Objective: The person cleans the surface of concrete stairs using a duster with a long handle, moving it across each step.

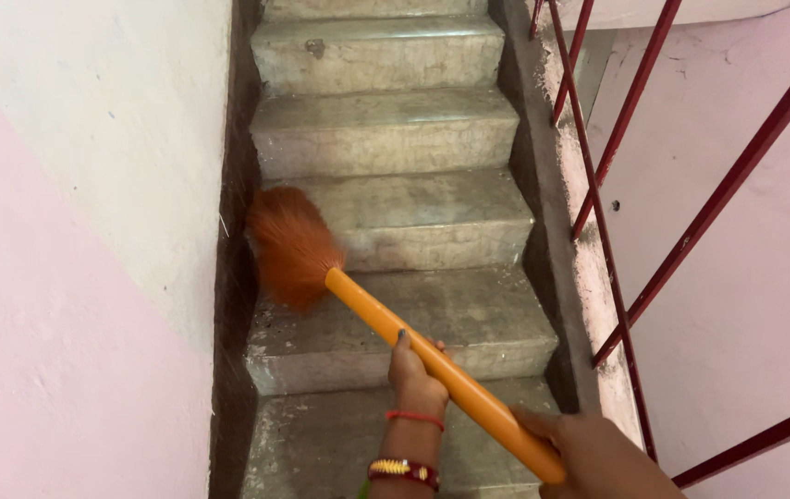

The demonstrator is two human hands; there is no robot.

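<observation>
You've got the broom (395, 333) slanting across the stairs (395, 129), its long axis running from lower right up to upper left. The orange handle (441, 374) starts low, near the bottom edge by your right hand, and climbs toward the pink and white wall (71, 231). The rust-coloured bristles (291, 245) lead the way, pointing up and left, pressed into the corner where the steps meet that wall. They sit blurred against the riser there, above the tread just below.

Your left hand (413, 370) is wrapped around the handle about halfway along, thumb lying up the shaft, fingers curled under and shut tight on it. The bristles lie well ahead of that hand, up and to the left of it. There's a red thread and a red and gold bangle (402, 471) on that wrist.

Your right hand (589, 448) holds the tail end of the handle, lower and to the right of the left hand, closed over the very tip. So the whole broom stretches away from it, toward the wall.

Off the stairs' right side, a rough concrete edge (561, 212) runs along the steps, and dark red railing bars (617, 249) rise from it, slanting against the pink wall beyond.
</observation>
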